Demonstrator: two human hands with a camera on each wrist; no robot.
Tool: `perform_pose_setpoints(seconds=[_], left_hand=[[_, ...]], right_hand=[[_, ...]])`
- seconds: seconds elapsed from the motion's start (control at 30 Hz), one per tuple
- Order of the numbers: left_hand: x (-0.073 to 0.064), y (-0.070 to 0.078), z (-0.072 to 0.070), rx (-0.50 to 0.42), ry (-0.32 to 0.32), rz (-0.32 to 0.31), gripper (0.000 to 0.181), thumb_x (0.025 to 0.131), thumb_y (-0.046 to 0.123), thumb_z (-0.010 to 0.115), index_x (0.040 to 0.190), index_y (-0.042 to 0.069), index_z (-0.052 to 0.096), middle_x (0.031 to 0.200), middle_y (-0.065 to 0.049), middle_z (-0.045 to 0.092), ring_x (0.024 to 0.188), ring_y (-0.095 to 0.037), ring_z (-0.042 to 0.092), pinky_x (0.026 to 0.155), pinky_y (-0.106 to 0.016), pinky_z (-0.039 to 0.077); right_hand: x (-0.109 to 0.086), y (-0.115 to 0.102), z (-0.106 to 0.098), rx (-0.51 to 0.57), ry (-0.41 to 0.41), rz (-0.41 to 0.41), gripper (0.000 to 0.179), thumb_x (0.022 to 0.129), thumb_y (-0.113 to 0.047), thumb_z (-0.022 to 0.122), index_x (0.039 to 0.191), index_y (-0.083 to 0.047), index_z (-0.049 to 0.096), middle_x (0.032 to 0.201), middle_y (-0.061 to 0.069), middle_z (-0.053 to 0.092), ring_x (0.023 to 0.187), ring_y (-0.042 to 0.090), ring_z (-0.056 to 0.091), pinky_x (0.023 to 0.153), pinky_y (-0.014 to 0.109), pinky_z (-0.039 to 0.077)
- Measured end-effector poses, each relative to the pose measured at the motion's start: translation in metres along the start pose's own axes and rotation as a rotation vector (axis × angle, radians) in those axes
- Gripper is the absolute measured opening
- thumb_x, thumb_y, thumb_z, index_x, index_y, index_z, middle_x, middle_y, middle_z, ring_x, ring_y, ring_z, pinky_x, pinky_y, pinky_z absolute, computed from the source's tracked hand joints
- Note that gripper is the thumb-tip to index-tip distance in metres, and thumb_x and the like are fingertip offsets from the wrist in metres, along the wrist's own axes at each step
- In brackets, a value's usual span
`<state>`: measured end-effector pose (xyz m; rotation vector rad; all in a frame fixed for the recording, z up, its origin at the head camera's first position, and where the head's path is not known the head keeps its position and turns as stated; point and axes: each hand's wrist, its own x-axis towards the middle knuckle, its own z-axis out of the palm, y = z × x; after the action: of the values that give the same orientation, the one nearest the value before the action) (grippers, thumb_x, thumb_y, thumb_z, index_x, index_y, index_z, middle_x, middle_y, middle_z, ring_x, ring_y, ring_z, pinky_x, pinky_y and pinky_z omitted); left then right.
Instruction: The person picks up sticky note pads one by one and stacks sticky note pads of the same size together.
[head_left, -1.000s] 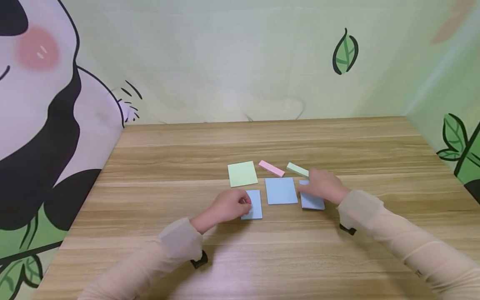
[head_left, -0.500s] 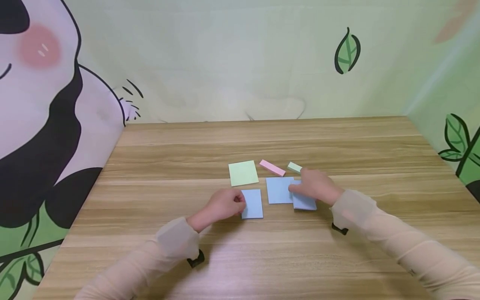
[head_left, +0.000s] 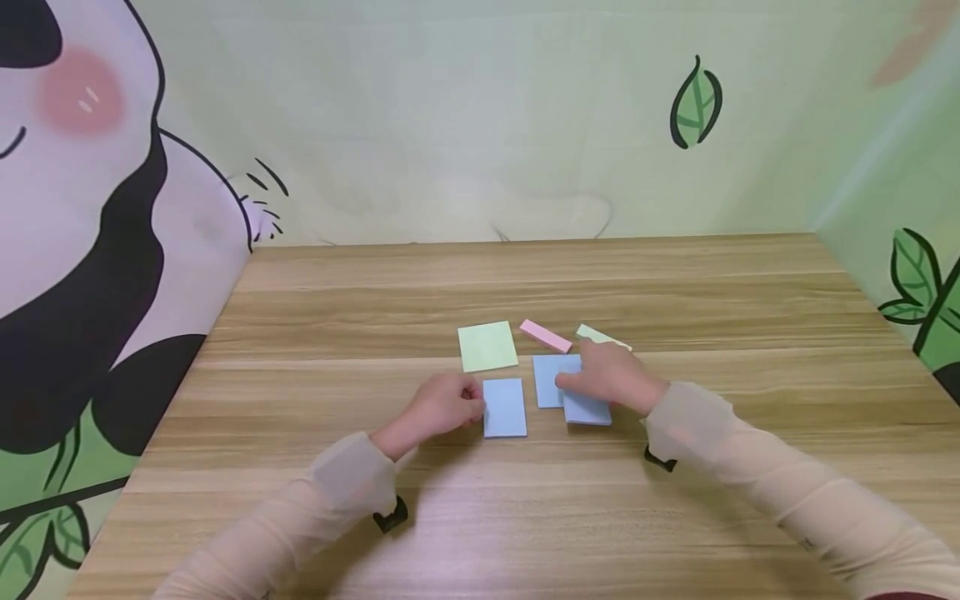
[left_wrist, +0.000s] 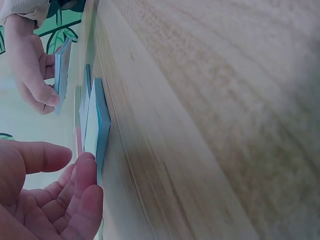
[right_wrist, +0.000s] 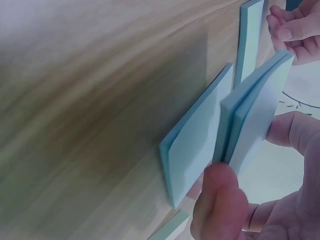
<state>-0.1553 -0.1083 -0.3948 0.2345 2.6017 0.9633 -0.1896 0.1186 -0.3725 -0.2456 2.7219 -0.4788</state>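
In the head view my right hand (head_left: 617, 373) pinches a blue sticky-note pad (head_left: 587, 409) by its sides. This pad is off the table and partly covers a square blue sticky-note pad (head_left: 546, 383). In the right wrist view the held pad (right_wrist: 252, 112) shows a split between two layers along its edge. To the left lies another blue sticky-note pad (head_left: 505, 408), with my left hand (head_left: 444, 404) beside its left edge. The left fingers bend loosely with nothing between them and thumb; whether they touch that pad, I cannot tell.
Behind the blue pads lie a light green square pad (head_left: 487, 346), a pink strip (head_left: 546, 336) and a pale green strip (head_left: 588, 332) partly hidden by the right hand. The wooden table (head_left: 375, 300) meets a printed backdrop (head_left: 450, 125) at the back.
My right hand has carried its blue pad leftward, from beside the square blue pad to partly over it. The left hand has drawn back left off the left blue pad, uncovering it.
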Motion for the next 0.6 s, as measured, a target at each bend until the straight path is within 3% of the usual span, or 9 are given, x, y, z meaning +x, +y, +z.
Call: perform_pose_setpoints(seconds=[0.4,0.6], left_hand=[[0.002,-0.004,-0.001,-0.007,0.016,-0.03,0.012,0.08,0.013,0.057,0.069,0.008,0.06,0.062,-0.001,0.058,0.056,-0.011,0.053,0.052,-0.021,0.041],[0.004,-0.006,0.0,-0.017,0.002,-0.049,0.012,0.082,0.014,0.057,0.072,0.008,0.06,0.064,-0.001,0.059,0.057,-0.011,0.054,0.053,-0.021,0.043]], right_hand=[[0.004,-0.014,0.005,0.022,-0.012,-0.009,0.051,0.073,-0.038,0.053,0.108,-0.002,0.046,0.074,0.007,0.051,0.048,0.016,0.05,0.039,0.024,0.041],[0.007,-0.024,0.008,0.021,-0.013,-0.017,0.052,0.073,-0.043,0.056,0.105,-0.002,0.048,0.067,0.004,0.048,0.044,0.014,0.048,0.039,0.025,0.037]])
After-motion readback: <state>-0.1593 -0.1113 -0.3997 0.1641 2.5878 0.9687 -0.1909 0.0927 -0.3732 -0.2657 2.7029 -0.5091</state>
